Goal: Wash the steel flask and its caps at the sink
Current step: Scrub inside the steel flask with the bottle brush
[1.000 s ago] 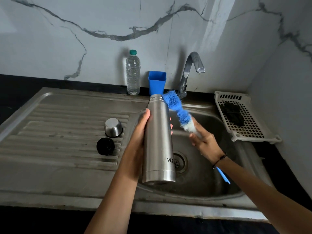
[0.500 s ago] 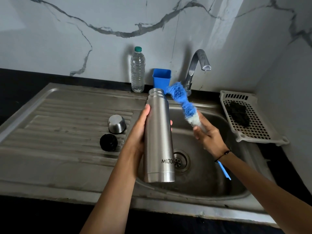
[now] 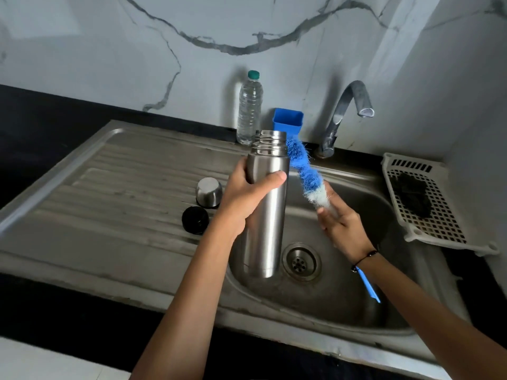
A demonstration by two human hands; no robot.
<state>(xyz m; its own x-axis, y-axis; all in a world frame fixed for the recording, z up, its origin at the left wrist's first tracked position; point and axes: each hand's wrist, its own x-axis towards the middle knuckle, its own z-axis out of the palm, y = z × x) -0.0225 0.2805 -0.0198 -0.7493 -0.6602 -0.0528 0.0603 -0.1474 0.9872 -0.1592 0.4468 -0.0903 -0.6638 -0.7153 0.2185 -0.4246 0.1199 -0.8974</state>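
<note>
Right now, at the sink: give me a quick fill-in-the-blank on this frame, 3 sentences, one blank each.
1. The left hand grips the open steel flask and holds it over the ____.
2. The right hand holds a bottle brush whose bristles are white and ____.
3. The steel cap and the black cap sit on the ____.

Missing words: basin; blue; drainboard
</note>
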